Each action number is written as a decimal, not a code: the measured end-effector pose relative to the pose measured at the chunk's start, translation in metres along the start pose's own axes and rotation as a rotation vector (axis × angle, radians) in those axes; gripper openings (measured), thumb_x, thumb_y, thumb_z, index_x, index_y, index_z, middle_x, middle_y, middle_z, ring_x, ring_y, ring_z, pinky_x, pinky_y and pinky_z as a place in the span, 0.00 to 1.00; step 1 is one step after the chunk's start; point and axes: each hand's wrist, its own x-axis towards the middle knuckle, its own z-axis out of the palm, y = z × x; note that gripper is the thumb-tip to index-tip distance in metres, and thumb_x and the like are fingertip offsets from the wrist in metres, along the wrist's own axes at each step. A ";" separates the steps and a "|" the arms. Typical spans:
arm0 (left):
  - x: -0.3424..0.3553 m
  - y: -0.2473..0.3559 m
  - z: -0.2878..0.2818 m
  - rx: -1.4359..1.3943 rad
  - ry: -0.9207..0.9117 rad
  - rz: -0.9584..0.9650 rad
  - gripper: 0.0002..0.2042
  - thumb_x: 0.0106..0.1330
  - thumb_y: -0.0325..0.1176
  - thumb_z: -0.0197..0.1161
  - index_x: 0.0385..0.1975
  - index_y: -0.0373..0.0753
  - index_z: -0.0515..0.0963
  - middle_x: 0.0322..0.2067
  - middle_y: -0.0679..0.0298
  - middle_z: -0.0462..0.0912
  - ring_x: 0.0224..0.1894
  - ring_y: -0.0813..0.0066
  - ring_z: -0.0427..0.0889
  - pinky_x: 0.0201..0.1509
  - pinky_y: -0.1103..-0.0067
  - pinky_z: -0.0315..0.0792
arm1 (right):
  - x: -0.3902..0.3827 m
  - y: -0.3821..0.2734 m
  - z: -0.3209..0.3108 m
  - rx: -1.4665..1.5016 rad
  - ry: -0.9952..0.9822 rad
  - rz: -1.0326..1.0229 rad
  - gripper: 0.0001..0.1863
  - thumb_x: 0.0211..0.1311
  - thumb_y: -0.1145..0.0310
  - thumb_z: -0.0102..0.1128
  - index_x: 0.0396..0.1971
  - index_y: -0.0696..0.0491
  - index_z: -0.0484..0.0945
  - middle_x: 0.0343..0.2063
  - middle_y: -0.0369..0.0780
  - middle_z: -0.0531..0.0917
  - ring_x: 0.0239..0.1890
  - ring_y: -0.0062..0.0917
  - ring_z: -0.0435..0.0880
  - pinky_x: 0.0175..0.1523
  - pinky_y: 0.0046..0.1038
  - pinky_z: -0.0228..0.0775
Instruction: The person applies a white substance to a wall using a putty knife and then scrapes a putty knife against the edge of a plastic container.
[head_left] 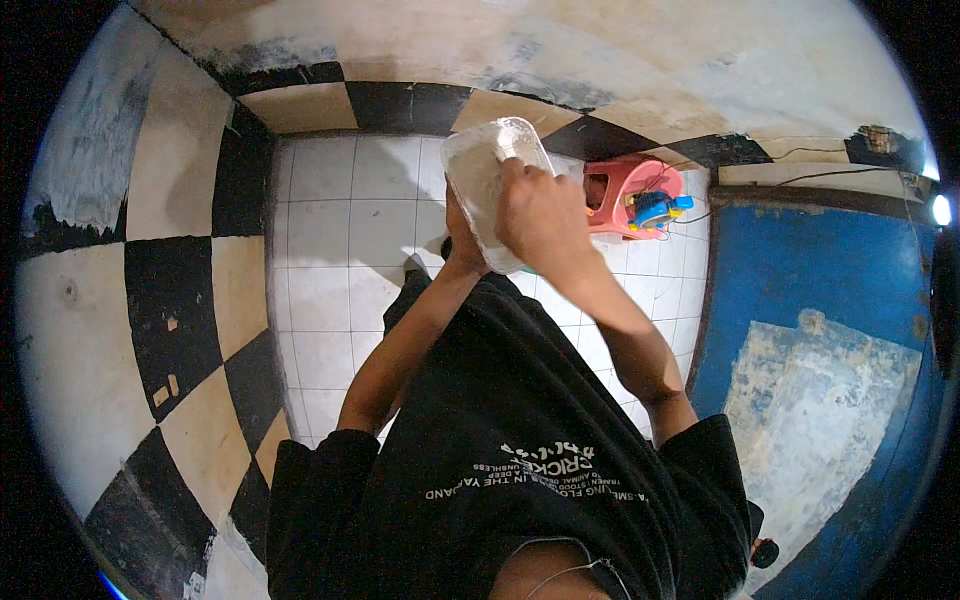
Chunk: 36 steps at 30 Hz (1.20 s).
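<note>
A shallow rectangular tub [476, 190] of clear, whitish plastic is held up in front of me, tilted. Its inside looks coated with a pale grey-white paste. My left hand [463, 235] grips it from the left side and below, most of the fingers hidden behind it. Over the tub's right half, my right hand [543, 215] is closed with its knuckles up and slightly blurred. A small whitish piece [508, 143] shows just beyond its fingertips, inside the tub; what the fingers hold is too unclear to name.
A pink plastic stool [625, 178] stands on the white tiled floor [320, 235] beyond my right hand, with a blue and yellow object [660, 212] and a cable at it. Black-and-cream checkered wall [170, 320] rises on the left. On the right is a blue panel [800, 260] with whitish patches.
</note>
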 end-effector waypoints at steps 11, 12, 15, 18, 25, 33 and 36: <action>0.002 0.004 0.002 -0.001 -0.033 0.013 0.34 0.65 0.63 0.31 0.61 0.43 0.58 0.56 0.58 0.67 0.58 0.61 0.67 0.62 0.65 0.61 | 0.009 0.014 -0.007 0.078 0.070 0.088 0.09 0.49 0.70 0.53 0.31 0.57 0.73 0.18 0.48 0.79 0.20 0.42 0.80 0.25 0.39 0.73; -0.002 0.007 0.014 0.039 -0.022 0.009 0.34 0.65 0.63 0.31 0.61 0.43 0.58 0.56 0.58 0.66 0.57 0.61 0.68 0.62 0.65 0.61 | 0.009 0.014 -0.008 0.068 0.058 0.087 0.09 0.49 0.70 0.52 0.31 0.57 0.73 0.19 0.48 0.79 0.20 0.42 0.80 0.25 0.39 0.73; -0.003 0.005 0.017 0.086 -0.033 -0.002 0.34 0.65 0.63 0.31 0.61 0.43 0.58 0.55 0.57 0.67 0.56 0.62 0.68 0.61 0.65 0.62 | 0.002 -0.006 -0.010 -0.019 -0.006 0.010 0.10 0.48 0.70 0.53 0.30 0.59 0.74 0.22 0.46 0.80 0.20 0.36 0.82 0.24 0.33 0.74; -0.007 0.004 0.015 -0.056 -0.155 0.005 0.21 0.71 0.50 0.33 0.48 0.42 0.66 0.43 0.61 0.70 0.49 0.66 0.68 0.56 0.69 0.62 | -0.002 -0.016 -0.001 -0.039 0.042 -0.051 0.10 0.49 0.67 0.54 0.28 0.58 0.74 0.21 0.44 0.80 0.20 0.31 0.82 0.22 0.29 0.74; -0.003 0.003 -0.013 0.029 -0.013 0.007 0.33 0.65 0.63 0.33 0.58 0.42 0.62 0.51 0.59 0.70 0.55 0.64 0.70 0.59 0.67 0.64 | -0.003 -0.014 -0.013 0.091 -0.012 -0.031 0.09 0.46 0.70 0.54 0.28 0.56 0.71 0.20 0.45 0.79 0.21 0.36 0.82 0.25 0.32 0.73; -0.005 0.005 0.016 0.087 -0.021 -0.036 0.31 0.67 0.61 0.32 0.58 0.43 0.61 0.52 0.58 0.70 0.54 0.64 0.70 0.59 0.68 0.64 | 0.005 -0.005 -0.015 -0.015 -0.019 -0.045 0.09 0.47 0.70 0.55 0.28 0.58 0.73 0.22 0.46 0.80 0.21 0.35 0.82 0.25 0.31 0.74; -0.002 0.007 0.001 0.058 -0.208 -0.014 0.29 0.68 0.58 0.33 0.58 0.43 0.62 0.51 0.58 0.70 0.55 0.64 0.69 0.60 0.67 0.63 | 0.003 -0.014 -0.011 -0.036 -0.013 -0.097 0.09 0.48 0.69 0.54 0.28 0.59 0.75 0.22 0.45 0.80 0.22 0.31 0.83 0.23 0.29 0.74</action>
